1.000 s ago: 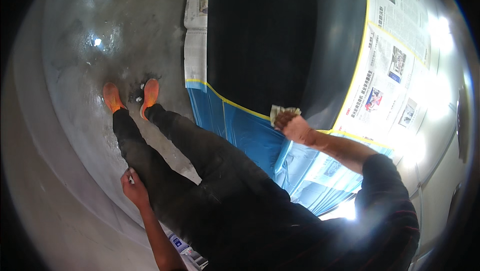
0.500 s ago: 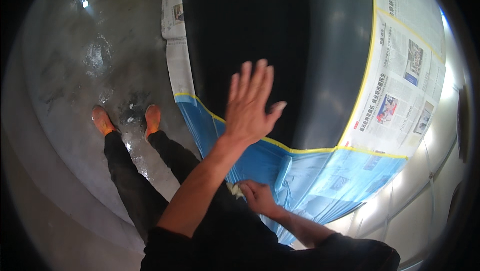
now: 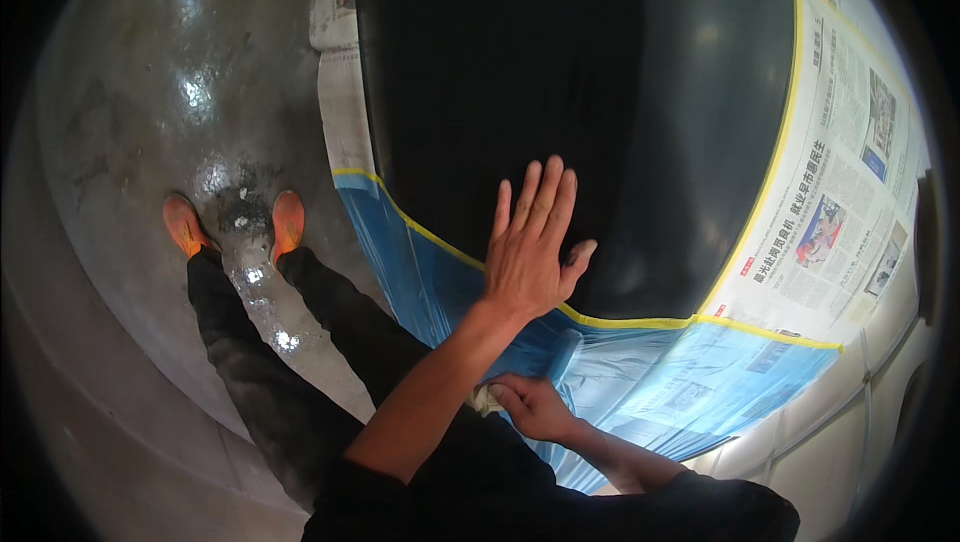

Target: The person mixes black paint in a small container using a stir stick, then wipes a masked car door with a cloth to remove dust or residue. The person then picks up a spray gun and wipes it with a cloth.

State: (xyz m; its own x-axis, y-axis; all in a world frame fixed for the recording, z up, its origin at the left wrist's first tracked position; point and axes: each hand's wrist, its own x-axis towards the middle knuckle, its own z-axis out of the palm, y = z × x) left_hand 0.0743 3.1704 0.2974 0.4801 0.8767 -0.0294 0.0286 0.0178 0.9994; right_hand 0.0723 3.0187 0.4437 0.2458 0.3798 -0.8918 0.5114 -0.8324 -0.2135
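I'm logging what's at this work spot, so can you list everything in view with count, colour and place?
panel: one, glossy black, curved, filling the upper middle
tape: one yellow line, running along the panel's lower and right edges
film: one sheet, blue, below the tape, lower middle to right
newspaper: several sheets, white with print, right of the panel; more strips along its left edge
floor: grey, shiny and wet-looking, left
cloth: one, whitish, mostly hidden at the right hand
shoes: two, orange, on the floor at left
trousers: dark, lower left
left hand: open, flat on the panel
right hand: curled on the cloth, against the film
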